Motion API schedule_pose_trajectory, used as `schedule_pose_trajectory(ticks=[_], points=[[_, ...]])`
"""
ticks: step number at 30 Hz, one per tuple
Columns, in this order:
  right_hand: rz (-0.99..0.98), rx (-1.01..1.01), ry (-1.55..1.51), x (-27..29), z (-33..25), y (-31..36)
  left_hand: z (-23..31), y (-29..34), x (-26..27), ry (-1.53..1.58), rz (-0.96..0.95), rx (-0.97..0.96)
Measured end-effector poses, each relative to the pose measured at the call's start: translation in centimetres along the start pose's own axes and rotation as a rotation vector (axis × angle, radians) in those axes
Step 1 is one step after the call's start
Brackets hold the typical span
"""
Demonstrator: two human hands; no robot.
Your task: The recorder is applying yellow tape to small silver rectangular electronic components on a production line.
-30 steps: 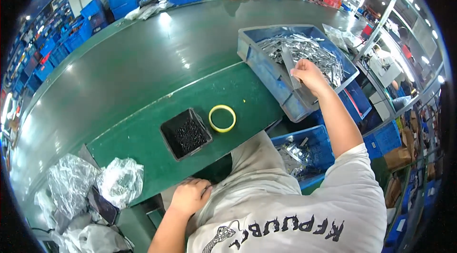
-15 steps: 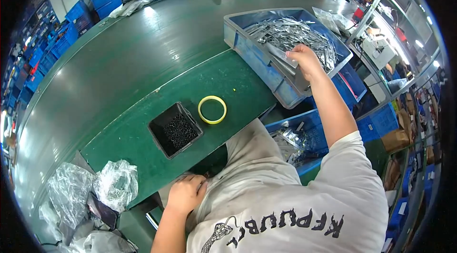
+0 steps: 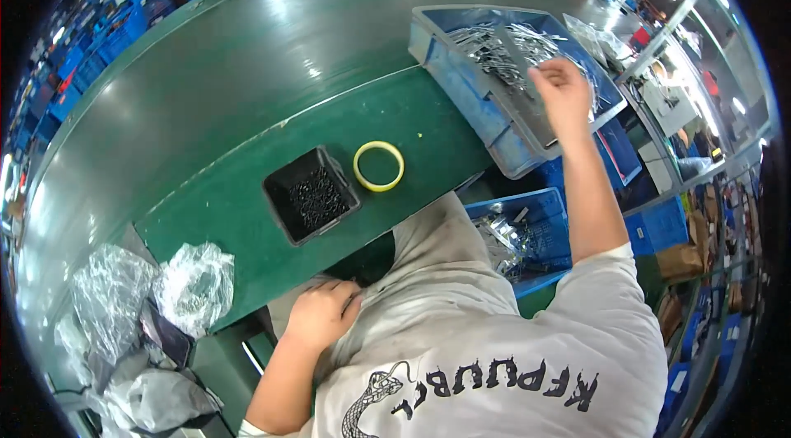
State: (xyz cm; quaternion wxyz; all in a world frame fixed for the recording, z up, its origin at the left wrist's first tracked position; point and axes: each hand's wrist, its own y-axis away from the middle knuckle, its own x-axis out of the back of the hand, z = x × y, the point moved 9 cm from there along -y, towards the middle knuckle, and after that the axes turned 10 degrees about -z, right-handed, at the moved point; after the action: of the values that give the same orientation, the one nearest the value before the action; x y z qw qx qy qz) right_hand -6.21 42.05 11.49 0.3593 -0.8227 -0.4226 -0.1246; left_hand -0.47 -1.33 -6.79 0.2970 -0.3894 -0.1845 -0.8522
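My right hand (image 3: 564,92) is raised over the near side of a blue plastic crate (image 3: 461,67) on the right of the table. Pinched between its thumb and fingers is a flat grey metal strip (image 3: 514,52), slightly blurred and pointing away from me. Many thin, shiny metal strips (image 3: 482,44) lie heaped in the crate. Along its near inner side rests a dark grey flat piece (image 3: 527,112), partly hidden by my hand. My left hand (image 3: 325,312) lies on my thigh near the table's front edge, fingers resting loosely and holding nothing visible.
On the green table (image 3: 222,207) stand a black bin (image 3: 284,199) of small black screw-like parts and a yellow tape ring (image 3: 358,166). Crumpled clear plastic bags (image 3: 194,285) lie at the left. A lower blue crate (image 3: 544,257) holds metal parts beside my leg. A conveyor-like surface (image 3: 239,51) runs behind.
My right hand has lifted a little from the crate's near side, and the metal strip has swung to point away from me. The view has shifted slightly. My left hand stays on my thigh.
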Motion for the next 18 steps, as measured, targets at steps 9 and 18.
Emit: schedule_pose_trajectory(ticks=[9, 18], points=[[-0.729, 0.452, -0.575, -11.9, -15.8, 15.1, 3.4, 1.2, 1.0, 1.308, 0.214, -0.282], [-0.63, 0.471, -0.337, -20.9, -12.6, 17.4, -2.6, 2.2, -0.7, 1.673, 0.557, 0.195]])
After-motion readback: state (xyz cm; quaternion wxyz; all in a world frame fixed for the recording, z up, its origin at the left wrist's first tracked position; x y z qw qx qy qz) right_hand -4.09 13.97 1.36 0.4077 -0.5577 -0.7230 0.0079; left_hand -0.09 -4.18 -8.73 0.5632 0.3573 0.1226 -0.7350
